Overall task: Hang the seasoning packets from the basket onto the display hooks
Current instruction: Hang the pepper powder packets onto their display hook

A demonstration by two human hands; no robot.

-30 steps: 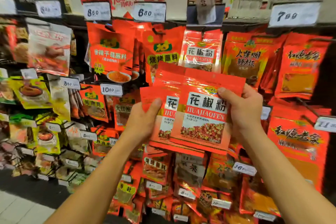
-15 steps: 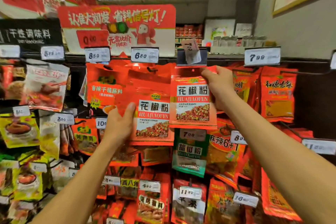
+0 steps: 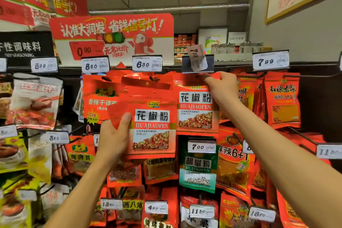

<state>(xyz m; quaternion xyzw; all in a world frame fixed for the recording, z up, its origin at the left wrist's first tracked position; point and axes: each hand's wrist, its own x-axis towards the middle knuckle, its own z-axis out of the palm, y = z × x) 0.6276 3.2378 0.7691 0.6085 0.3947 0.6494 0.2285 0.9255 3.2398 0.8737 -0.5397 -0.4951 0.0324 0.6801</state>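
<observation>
My left hand [image 3: 114, 135] grips a small stack of red HUAJIAOFEN seasoning packets [image 3: 151, 126] at its left edge, thumb on the front, held in front of the rack. My right hand [image 3: 222, 89] pinches the top right corner of a single matching packet [image 3: 196, 111] raised against the top row. Its top edge sits just below a dark price-tag holder with a crooked 7.00 label [image 3: 197, 61]. The display hook behind that holder is hidden by the packet and my fingers. No basket is in view.
The rack is crowded with hanging red seasoning packets and white price tags such as 6.80 [image 3: 147, 64] and 7.99 [image 3: 270, 60]. A green pepper packet [image 3: 198, 168] hangs below the raised one. A red promotional sign [image 3: 112, 37] stands above the rack.
My right hand separated one packet from the stack and lifted it up to the top row under the 7.00 label. My left hand raised the remaining stack. The view tilted upward.
</observation>
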